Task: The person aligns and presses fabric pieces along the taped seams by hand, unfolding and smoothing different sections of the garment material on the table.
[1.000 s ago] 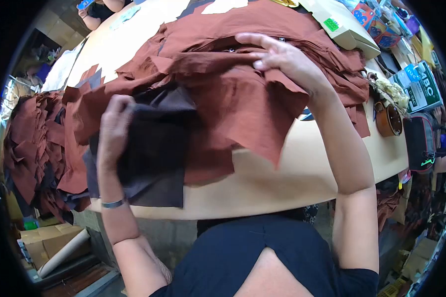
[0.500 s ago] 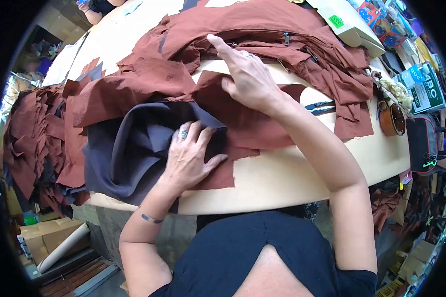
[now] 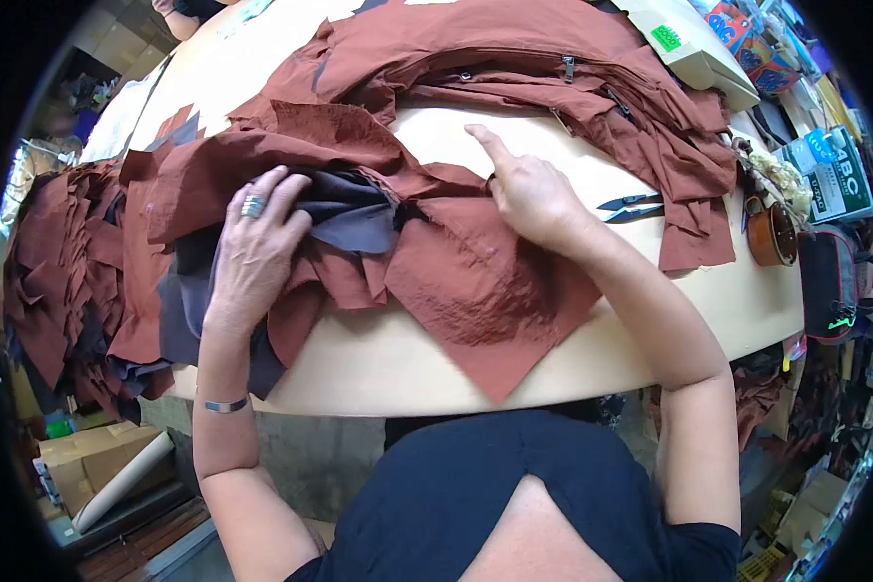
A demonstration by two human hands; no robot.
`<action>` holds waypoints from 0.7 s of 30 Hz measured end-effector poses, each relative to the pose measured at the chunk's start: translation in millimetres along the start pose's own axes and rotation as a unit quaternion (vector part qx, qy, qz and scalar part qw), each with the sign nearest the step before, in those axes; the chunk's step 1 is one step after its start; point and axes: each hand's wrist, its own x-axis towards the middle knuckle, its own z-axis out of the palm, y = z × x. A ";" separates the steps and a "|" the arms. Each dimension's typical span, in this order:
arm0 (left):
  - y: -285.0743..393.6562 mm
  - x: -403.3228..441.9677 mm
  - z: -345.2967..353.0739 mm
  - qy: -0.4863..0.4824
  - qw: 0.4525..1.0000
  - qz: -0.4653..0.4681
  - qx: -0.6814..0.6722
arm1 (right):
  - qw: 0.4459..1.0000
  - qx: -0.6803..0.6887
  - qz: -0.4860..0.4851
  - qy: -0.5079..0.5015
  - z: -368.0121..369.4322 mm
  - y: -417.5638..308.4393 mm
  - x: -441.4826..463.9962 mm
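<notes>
A reddish-brown cloth piece (image 3: 495, 291) lies rumpled near the table's front, one corner pointing toward me. Dark navy cloth (image 3: 349, 218) is bunched against it on the left, partly folded under the brown layers. My left hand (image 3: 257, 233), with a ring, has its fingers curled over the dark cloth; their tips are partly hidden in the folds. At the brown piece's upper right edge is my right hand (image 3: 538, 199), index finger stretched out, the other fingers curled on the cloth and the thumb hidden. Black thread snips (image 3: 630, 208) lie to its right.
Brown garments with zippers (image 3: 514, 58) are heaped across the back. Stacked cut pieces (image 3: 68, 272) hang at the left edge. On the right are a brown round container (image 3: 771, 233), a green-and-white box (image 3: 829, 175) and a cardboard box (image 3: 689, 48). Another person's arm (image 3: 177, 19) shows far left.
My left hand has moved left and away from me, shifting the dark cloth. My right hand has come down and right, and the brown piece has turned over toward the front.
</notes>
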 end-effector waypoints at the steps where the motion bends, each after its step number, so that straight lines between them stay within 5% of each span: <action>1: 4.2 2.9 -0.9 -0.021 1.000 0.009 0.001 | 0.997 -0.068 0.019 -0.023 -6.0 -13.1 -3.6; 4: 19.1 2.6 -0.4 -0.047 0.998 -0.016 -0.035 | 0.963 -0.132 -0.132 0.193 23.6 -3.0 2.9; 8: 43.8 -0.2 0.6 -0.034 0.991 -0.066 -0.108 | 0.961 -0.094 -0.182 0.184 23.7 -18.3 17.2; 11: 50.4 -8.5 28.0 -0.020 0.986 -0.047 -0.161 | 0.992 -0.021 -0.092 0.084 19.8 -18.8 28.3; 13: 46.3 -9.2 31.0 -0.009 0.993 -0.038 -0.112 | 0.992 0.084 -0.011 0.095 22.6 2.7 41.2; 15: 29.8 -4.8 33.7 0.013 0.996 -0.016 -0.082 | 0.982 0.099 -0.046 0.155 26.8 17.1 40.8; 18: 7.9 2.4 40.8 -0.007 0.998 -0.011 -0.059 | 0.998 -0.013 -0.023 0.063 22.1 2.0 30.3; 21: 8.1 9.6 9.1 -0.088 0.989 -0.058 -0.106 | 0.995 -0.044 -0.034 0.083 28.0 0.3 27.7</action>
